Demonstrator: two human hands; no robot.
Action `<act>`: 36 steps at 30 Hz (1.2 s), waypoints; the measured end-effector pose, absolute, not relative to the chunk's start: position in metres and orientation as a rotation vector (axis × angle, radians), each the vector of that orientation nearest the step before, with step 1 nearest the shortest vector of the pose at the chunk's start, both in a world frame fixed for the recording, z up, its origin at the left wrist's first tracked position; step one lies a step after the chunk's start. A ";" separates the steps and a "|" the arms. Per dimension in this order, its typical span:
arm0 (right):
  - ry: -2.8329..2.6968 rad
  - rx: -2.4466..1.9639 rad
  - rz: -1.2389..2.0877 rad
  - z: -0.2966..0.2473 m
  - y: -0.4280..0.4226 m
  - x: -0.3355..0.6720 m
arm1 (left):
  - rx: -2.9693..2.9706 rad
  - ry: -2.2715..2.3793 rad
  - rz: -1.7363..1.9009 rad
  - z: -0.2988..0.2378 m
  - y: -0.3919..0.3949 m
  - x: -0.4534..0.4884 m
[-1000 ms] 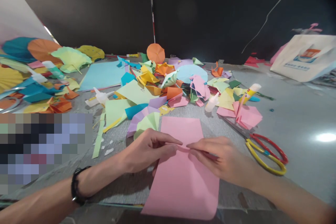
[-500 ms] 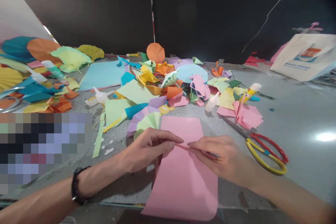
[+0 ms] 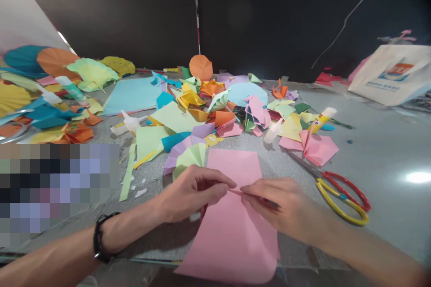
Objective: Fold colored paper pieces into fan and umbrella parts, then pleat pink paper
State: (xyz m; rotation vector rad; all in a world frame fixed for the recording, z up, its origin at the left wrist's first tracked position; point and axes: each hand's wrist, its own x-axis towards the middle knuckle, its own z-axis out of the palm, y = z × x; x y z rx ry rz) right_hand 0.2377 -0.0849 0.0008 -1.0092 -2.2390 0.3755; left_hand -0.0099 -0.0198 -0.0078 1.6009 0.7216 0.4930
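Observation:
A long strip of pink paper (image 3: pixel 235 237) lies in front of me, its near end curling over the table's front edge. Across its middle a narrow crosswise ridge is pinched up. My left hand (image 3: pixel 198 193) grips the ridge between thumb and fingers from the left. From the right, my right hand (image 3: pixel 274 199) pinches the same ridge, its fingertips close to the left ones. Beyond my left hand sits a pleated light-green paper fan (image 3: pixel 191 158) against a purple one. Open-looking scissors (image 3: pixel 343 195) with red and yellow handles lie to the right of my right hand.
Folded and cut coloured paper (image 3: pixel 182 116) heaps across the table's middle and back. Small glue bottles (image 3: pixel 273 131) and a yellow glue stick (image 3: pixel 323 119) stand among it. A white bag (image 3: pixel 387 76) is at the back right. A blurred-out area covers the left.
Both hands keep their pinch on the pink paper. My left thumb has shifted slightly right along the ridge, and the paper's near end has swung a little left.

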 end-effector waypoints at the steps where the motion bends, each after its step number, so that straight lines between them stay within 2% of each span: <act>1: -2.253 -1.008 0.350 0.001 -0.085 0.238 | 1.611 0.727 0.489 -0.008 -0.020 -0.009; 7: -2.296 -1.060 0.287 0.003 -0.085 0.238 | 1.606 0.747 0.505 -0.005 -0.021 -0.008; 14: -2.423 -0.963 0.049 -0.001 -0.088 0.242 | 1.574 0.709 0.492 -0.004 -0.020 -0.008; 20: -2.311 -1.081 0.438 0.005 -0.081 0.244 | 1.582 0.752 0.557 -0.004 -0.019 -0.006; 31: -2.409 -1.140 0.423 0.003 -0.077 0.257 | 1.449 0.861 0.587 -0.003 -0.008 -0.009; 36: -2.181 -1.274 0.728 0.012 -0.075 0.256 | 1.432 0.830 0.587 -0.002 -0.008 -0.008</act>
